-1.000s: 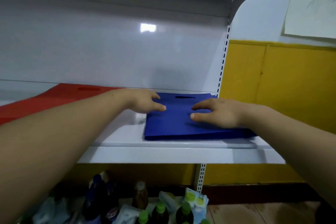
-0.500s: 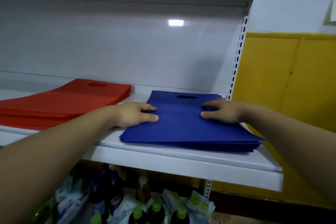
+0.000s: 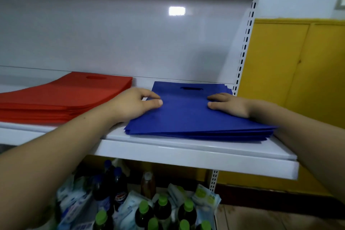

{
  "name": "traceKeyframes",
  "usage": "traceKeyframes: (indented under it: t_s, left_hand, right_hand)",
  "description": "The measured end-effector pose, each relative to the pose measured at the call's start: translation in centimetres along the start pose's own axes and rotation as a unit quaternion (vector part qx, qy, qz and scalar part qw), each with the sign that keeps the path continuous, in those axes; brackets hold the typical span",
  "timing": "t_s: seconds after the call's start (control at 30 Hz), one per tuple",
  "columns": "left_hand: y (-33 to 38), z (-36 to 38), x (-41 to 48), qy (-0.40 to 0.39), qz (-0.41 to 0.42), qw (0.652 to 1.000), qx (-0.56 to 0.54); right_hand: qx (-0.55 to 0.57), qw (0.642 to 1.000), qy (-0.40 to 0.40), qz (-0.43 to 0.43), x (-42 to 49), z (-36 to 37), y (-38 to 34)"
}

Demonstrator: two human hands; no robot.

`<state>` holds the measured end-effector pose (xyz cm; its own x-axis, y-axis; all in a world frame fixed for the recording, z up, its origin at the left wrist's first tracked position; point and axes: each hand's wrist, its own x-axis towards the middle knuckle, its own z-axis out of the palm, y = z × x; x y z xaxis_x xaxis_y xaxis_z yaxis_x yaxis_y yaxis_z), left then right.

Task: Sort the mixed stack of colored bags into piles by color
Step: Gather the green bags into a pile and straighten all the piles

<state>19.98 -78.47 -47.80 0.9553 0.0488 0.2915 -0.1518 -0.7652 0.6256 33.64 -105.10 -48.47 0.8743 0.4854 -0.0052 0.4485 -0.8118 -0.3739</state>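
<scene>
While both hands rest on the pile of blue fabric bags (image 3: pixel 186 115) at the right end of the white metal shelf (image 3: pixel 186 151), the right hand (image 3: pixel 230 105) lies loose-fingered on top, its grip empty. The left hand (image 3: pixel 134 103) sets thumb and forefinger at the pile's left edge; whether that grip pinches a bag I cannot tell. A pile of red fabric bags (image 3: pixel 65 97) lies alongside, apart.

Dim flat indoor light, one blown-out glare patch (image 3: pixel 176 11) on the glossy back panel (image 3: pixel 93 33), soft shadow behind the blue bags (image 3: pixel 186 115), murky under the shelf (image 3: pixel 186 152), fisheye bowing the perforated upright (image 3: pixel 244 43), near left forearm (image 3: pixel 37 164) soft, overall slightly smeared.
</scene>
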Motion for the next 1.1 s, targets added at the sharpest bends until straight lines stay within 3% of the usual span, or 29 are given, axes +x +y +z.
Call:
traceKeyframes:
  t_s: [0.07, 0.13, 0.2, 0.4, 0.6, 0.9, 1.1]
  left_hand:
    - [0.8, -0.5, -1.7, -0.036, 0.019, 0.998, -0.043]
    - [1.3, -0.4, -3.3, -0.129, 0.06, 0.989, 0.026]
    - [1.2, 0.1, -4.1, -0.17, 0.096, 0.976, 0.095]
    - [0.6, 0.5, -3.7, -0.14, 0.13, 0.976, 0.107]
    - [0.8, 0.6, -4.2, -0.059, 0.138, 0.985, 0.083]
    - [1.1, 0.3, -5.3, -0.044, 0.12, 0.99, 0.051]
    - [1.6, 0.7, -5.3, -0.067, 0.097, 0.989, 0.087]
  right_hand:
    - [0.002, 1.0, -0.004, 0.006, 0.0, 0.0, 0.0]
    - [0.004, 1.0, -0.015, 0.012, -0.1, -0.1, -0.1]
    - [-0.005, 1.0, -0.022, 0.016, -0.2, -0.3, -0.4]
    - [-0.011, 1.0, -0.01, 0.021, -0.2, -0.4, -0.6]
    - [-0.013, 0.999, -0.027, 0.028, 0.3, -2.1, -1.5]
    - [-0.046, 0.998, 0.012, 0.027, 4.9, -2.5, -0.2]
    - [-0.102, 0.992, 0.058, 0.054, 6.8, -1.9, 1.0]
